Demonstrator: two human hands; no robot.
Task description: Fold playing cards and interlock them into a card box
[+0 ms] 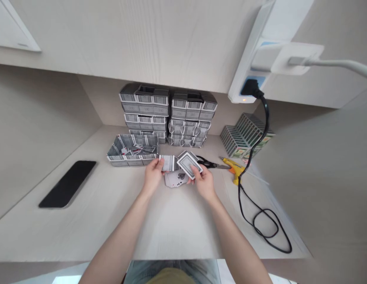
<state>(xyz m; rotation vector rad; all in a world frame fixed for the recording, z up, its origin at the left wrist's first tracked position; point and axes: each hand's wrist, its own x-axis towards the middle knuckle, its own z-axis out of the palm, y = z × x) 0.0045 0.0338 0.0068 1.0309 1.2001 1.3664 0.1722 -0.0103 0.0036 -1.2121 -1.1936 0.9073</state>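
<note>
My left hand [153,173] pinches a grey-backed playing card [167,162] that looks folded, held by its left edge. My right hand [203,182] grips another playing card [188,162], tilted and back side up, between thumb and fingers; whether it is one card or several I cannot tell. Under both hands a fanned pile of cards [176,179] lies face up on the desk, an ace of spades on top. Black-handled scissors [211,164] lie just behind my right hand. To the left stands an open box made of cards [133,161], with loose cards inside.
Stacked card-made boxes [146,106] and more such boxes [192,108] stand at the back. A yellow glue gun [235,167] lies right, its black cord [239,201] coiled and rising to a power strip [251,59]. Green-grey card structures [245,134] stand behind it. A phone [68,184] lies left.
</note>
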